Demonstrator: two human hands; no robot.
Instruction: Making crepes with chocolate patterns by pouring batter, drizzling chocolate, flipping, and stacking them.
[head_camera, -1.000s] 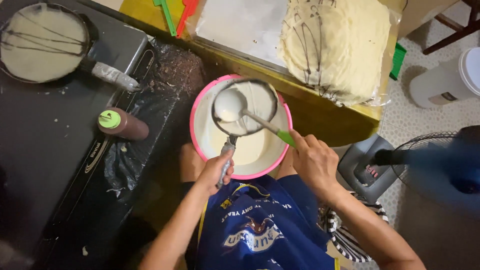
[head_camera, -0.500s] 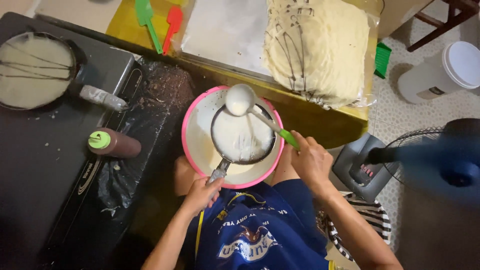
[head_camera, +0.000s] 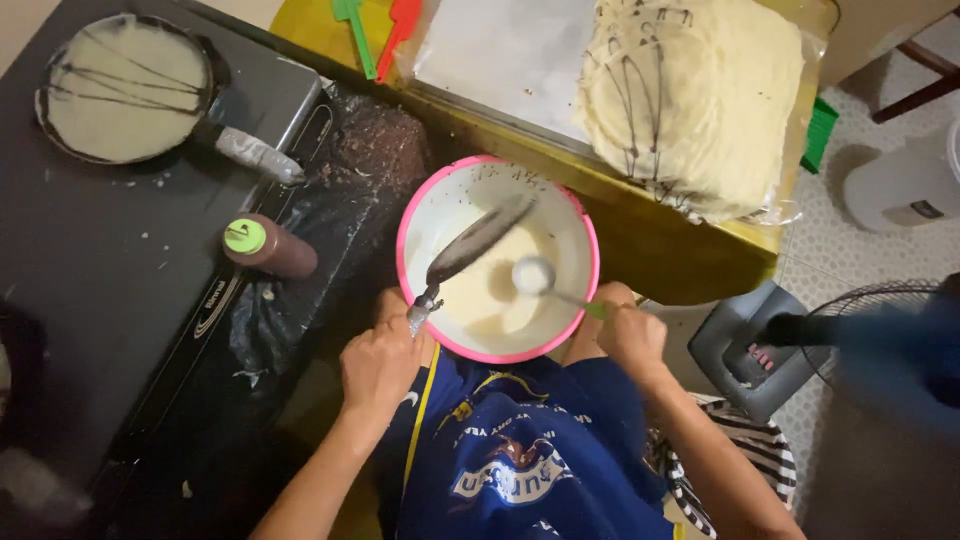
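Note:
A pink-rimmed bowl (head_camera: 420, 205) of pale batter sits on my lap between my knees. My left hand (head_camera: 378, 362) grips the handle of a small dark pan (head_camera: 478, 240), which is tilted steeply on edge over the bowl. My right hand (head_camera: 632, 338) holds a ladle (head_camera: 533, 276) by its green handle, its cup down in the batter. On the black stove (head_camera: 110, 290) at the upper left a second pan (head_camera: 122, 88) holds a pale crepe with dark drizzle lines.
A brown squeeze bottle (head_camera: 268, 248) with a green cap lies on the stove. A stack of drizzled crepes (head_camera: 700, 100) rests on a plastic-covered tray on the yellow table (head_camera: 660, 240). Green and red spatulas (head_camera: 378, 28) lie at the top. A fan (head_camera: 800, 340) stands at the right.
The small pan went from held flat with batter over the bowl to tilted on edge. The ladle dropped from above the pan into the bowl's batter.

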